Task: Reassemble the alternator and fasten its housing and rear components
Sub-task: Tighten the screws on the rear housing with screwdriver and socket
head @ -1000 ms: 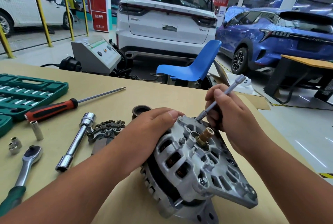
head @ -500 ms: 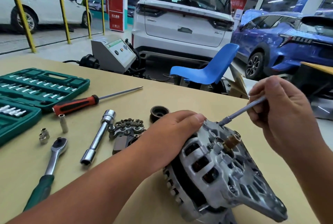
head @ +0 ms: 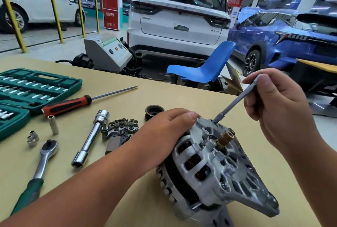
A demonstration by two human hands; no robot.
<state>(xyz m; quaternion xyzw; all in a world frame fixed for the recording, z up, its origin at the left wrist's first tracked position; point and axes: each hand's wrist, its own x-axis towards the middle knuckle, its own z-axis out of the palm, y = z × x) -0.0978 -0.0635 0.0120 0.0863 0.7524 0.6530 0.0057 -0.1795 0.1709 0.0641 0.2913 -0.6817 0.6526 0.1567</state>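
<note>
On the head camera I have the silver cast-metal alternator (head: 215,168) lying tilted on the tan surface (head: 127,199). Its shaft axis slants up and away from me, so the brass-coloured shaft stub (head: 225,138) points up to the right. Its triangular mounting ear points to the near right.

The left hand (head: 169,128) sits on the alternator's left shoulder, fingers together and curved over the housing, gripping it. The right hand (head: 273,106) is above and right of the alternator, fingers pinching a slim grey metal driver (head: 235,101). The driver's long axis runs down-left from that hand, with its tip on the alternator's far rim.

Left of the alternator lie a black pulley (head: 154,110), a dark rectifier plate (head: 120,128), a chrome socket extension (head: 89,139), a green-handled ratchet (head: 43,155) and a red-and-black screwdriver (head: 67,105).
</note>
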